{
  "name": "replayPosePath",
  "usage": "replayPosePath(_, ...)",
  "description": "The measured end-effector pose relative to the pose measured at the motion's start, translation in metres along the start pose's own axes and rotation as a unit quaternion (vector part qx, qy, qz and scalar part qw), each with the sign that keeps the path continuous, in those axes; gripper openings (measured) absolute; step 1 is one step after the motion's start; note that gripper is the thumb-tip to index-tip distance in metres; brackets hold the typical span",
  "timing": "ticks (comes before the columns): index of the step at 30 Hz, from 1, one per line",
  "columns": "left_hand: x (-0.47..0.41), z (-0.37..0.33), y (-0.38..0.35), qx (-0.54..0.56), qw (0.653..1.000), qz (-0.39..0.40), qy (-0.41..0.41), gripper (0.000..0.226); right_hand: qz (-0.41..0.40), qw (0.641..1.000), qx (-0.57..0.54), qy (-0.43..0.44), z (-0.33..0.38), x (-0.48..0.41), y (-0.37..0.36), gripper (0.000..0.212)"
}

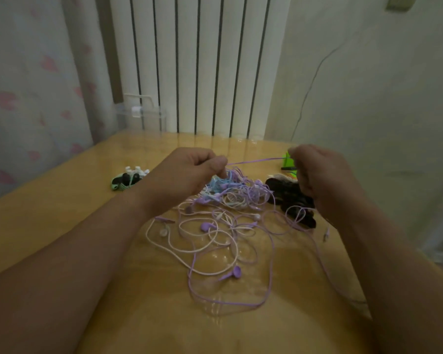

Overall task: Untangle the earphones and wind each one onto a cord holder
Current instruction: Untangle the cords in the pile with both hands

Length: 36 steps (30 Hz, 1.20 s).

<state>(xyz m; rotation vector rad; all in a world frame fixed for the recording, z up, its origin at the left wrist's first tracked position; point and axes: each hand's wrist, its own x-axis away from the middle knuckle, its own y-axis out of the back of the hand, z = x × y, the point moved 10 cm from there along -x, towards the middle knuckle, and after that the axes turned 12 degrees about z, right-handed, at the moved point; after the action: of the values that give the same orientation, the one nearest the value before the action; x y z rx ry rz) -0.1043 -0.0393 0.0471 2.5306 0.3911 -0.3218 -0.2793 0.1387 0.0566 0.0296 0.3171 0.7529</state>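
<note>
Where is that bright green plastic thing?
In the head view, the bright green plastic thing sits far right on the wooden table, just beside the right hand.

A clear box (141,114) stands before the radiator (189,65).

The earphones (223,226) lie in a messy heap of purple, white and blue cords. At its 12 o'clock, one purple cord (253,161) is pulled straight between the left hand (187,175) and right hand (320,177). A small wound bundle (128,180) sits at 10 o'clock.
</note>
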Motion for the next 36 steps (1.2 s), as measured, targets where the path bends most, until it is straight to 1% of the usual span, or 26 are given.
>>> replayPosePath(1,0.000,0.004,0.000,0.030,0.999,0.013,0.006,0.033,-0.016,0.999,0.031,-0.004,-0.002,0.000,0.003,0.043)
replayPosePath(3,-0.001,0.010,0.002,0.069,0.997,0.033,0.012,0.031,-0.077,0.993,0.092,-0.003,-0.001,0.003,0.016,0.030)
replayPosePath(5,-0.001,0.013,0.002,0.091,0.995,0.045,0.012,0.026,-0.125,0.983,0.134,0.002,0.002,0.005,0.028,0.026)
replayPosePath(7,0.000,0.013,0.001,0.100,0.994,0.043,0.007,0.023,-0.114,0.974,0.198,0.006,0.004,0.003,0.025,0.028)
replayPosePath(9,-0.001,0.010,0.002,0.096,0.995,0.027,-0.003,0.023,-0.088,0.942,0.323,0.014,0.011,0.003,0.010,0.025)
replayPosePath(10,-0.001,0.008,0.003,0.093,0.995,0.021,-0.010,0.023,-0.074,0.930,0.359,0.034,0.017,0.005,0.000,0.024)
replayPosePath(11,-0.001,0.004,0.002,0.093,0.995,0.018,-0.019,0.024,-0.059,0.928,0.363,0.063,0.025,0.010,-0.013,0.025)
replayPosePath(12,-0.001,0.000,0.001,0.096,0.995,0.017,-0.029,0.024,-0.039,0.937,0.334,0.094,0.033,0.015,-0.025,0.028)
replayPosePath(13,-0.002,-0.005,-0.001,0.103,0.994,0.018,-0.040,0.024,-0.009,0.952,0.281,0.117,0.040,0.021,-0.039,0.030)
replayPosePath(15,-0.002,-0.015,-0.008,0.117,0.991,0.023,-0.064,0.024,0.068,0.976,0.173,0.111,0.038,0.026,-0.066,0.031)
replayPosePath(17,-0.002,-0.025,-0.013,0.124,0.988,0.029,-0.088,0.024,0.132,0.975,0.145,0.101,0.032,0.030,-0.088,0.032)
replayPosePath(18,-0.002,-0.029,-0.014,0.123,0.987,0.027,-0.100,0.023,0.151,0.974,0.131,0.107,0.031,0.030,-0.093,0.033)
replayPosePath(21,0.000,-0.031,-0.011,0.095,0.990,0.015,-0.102,0.022,0.151,0.983,0.031,0.103,0.029,0.025,-0.084,0.038)
replayPosePath(25,0.001,-0.021,-0.013,0.040,0.997,0.037,-0.057,0.022,0.135,0.977,-0.125,0.110,0.036,0.020,-0.063,0.036)
replayPosePath(26,0.002,-0.017,-0.012,0.026,0.998,0.040,-0.040,0.024,0.119,0.977,-0.142,0.109,0.034,0.018,-0.056,0.039)
replayPosePath(27,0.003,-0.013,-0.009,0.016,0.999,0.040,-0.023,0.026,0.100,0.980,-0.135,0.104,0.030,0.014,-0.047,0.041)
replayPosePath(29,0.004,-0.007,-0.003,0.011,0.999,0.035,-0.007,0.028,0.055,0.994,-0.060,0.078,0.021,0.010,-0.033,0.037)
replayPosePath(30,0.005,-0.006,-0.001,0.009,0.999,0.034,-0.006,0.028,0.038,0.997,0.008,0.060,0.016,0.009,-0.029,0.034)
replayPosePath(31,0.005,-0.005,0.000,0.001,0.999,0.034,-0.006,0.028,0.027,0.994,0.097,0.044,0.012,0.008,-0.028,0.033)
replayPosePath(33,0.005,-0.005,-0.002,-0.035,0.999,0.035,0.000,0.026,0.007,0.961,0.274,0.046,0.014,0.010,-0.032,0.030)
replayPosePath(34,0.004,-0.006,-0.005,-0.058,0.998,0.036,0.003,0.026,0.003,0.943,0.327,0.062,0.017,0.013,-0.039,0.026)
replayPosePath(36,0.002,-0.012,-0.016,-0.108,0.993,0.049,-0.006,0.023,0.005,0.922,0.370,0.114,0.031,0.023,-0.057,0.026)
